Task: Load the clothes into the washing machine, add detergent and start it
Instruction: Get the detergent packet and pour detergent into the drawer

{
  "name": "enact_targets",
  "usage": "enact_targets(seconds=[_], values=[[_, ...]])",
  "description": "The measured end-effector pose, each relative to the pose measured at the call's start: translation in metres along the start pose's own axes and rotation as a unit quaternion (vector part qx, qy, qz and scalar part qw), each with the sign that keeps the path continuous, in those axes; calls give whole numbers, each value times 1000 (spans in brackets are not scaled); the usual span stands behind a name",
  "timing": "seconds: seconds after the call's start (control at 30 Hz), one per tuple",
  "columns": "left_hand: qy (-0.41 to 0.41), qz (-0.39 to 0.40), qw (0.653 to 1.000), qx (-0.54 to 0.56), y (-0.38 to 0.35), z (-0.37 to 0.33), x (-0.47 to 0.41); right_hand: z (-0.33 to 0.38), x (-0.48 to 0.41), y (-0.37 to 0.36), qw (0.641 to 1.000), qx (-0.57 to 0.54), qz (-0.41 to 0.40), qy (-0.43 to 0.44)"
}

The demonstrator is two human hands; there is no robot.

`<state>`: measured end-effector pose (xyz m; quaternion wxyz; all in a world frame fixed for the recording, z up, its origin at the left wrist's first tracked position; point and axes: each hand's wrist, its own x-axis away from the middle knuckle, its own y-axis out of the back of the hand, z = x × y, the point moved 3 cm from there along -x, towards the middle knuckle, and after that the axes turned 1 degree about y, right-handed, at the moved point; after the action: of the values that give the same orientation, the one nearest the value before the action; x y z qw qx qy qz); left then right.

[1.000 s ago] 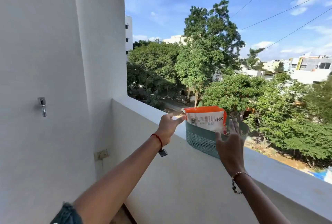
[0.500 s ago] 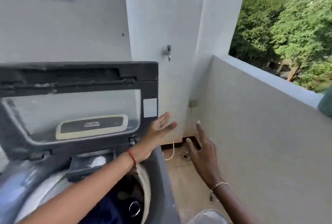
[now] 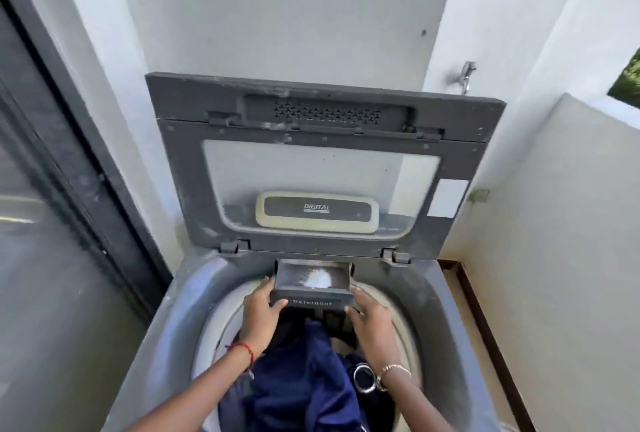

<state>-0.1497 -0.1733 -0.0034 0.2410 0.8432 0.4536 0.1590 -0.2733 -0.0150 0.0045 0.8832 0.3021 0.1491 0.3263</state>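
At the cream tub point(image 3: 211, 320) rim, my left hand point(image 3: 261, 307) and right hand point(image 3: 369, 315) clasp the crosswise dark grey plastic drawer point(image 3: 301, 279) marked "Detergent". The raised grey lid point(image 3: 180, 168) reads "DIGITAL".

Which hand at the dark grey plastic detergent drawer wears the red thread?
The left hand, on the drawer's left corner; the right hand wears a gold-coloured bracelet.
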Motion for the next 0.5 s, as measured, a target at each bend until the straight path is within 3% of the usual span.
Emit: enact_targets(seconds=[0.2, 0.5], values=[[-47, -36, 997, -58, 3, 12, -16, -15, -26, -19, 997, 8, 2, -78], [-111, -54, 990, -63, 2, 6, -48, -16, -72, -11, 989, 147, 8, -1]])
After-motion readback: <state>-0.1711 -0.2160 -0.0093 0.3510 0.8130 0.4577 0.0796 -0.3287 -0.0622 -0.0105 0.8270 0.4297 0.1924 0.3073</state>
